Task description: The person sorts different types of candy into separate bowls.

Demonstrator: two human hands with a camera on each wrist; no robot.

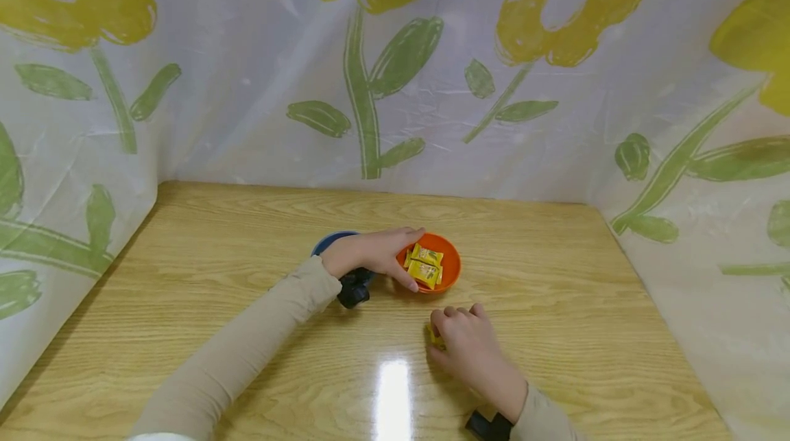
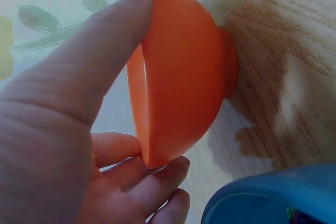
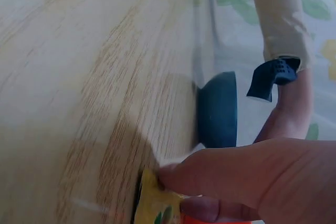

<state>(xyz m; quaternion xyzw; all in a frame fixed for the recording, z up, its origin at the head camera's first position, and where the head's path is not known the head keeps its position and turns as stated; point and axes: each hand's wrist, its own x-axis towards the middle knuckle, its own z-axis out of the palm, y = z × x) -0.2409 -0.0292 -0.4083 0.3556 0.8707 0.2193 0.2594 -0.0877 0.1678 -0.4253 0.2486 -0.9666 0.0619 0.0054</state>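
Observation:
My left hand [image 1: 379, 254] grips an orange bowl [image 1: 452, 263] across its rim. In the left wrist view the thumb [image 2: 113, 30] presses one side of the bowl's rim and the fingers [image 2: 163, 179] curl against the opposite side. Several small yellow wrapped packets [image 1: 424, 271] lie inside the bowl. Nearer the body, my right hand [image 1: 470, 352] pinches another yellow packet [image 3: 153, 203] between thumb and fingers, low over the table. Most of that packet is hidden by the hand in the head view.
A blue bowl [image 1: 330, 241] stands just left of the orange one, largely covered by the left wrist. Something dark purple and green [image 2: 300, 216] shows inside it. The wooden table [image 1: 555, 290] is bordered by a flower-printed curtain [image 1: 247, 84] at the back and sides.

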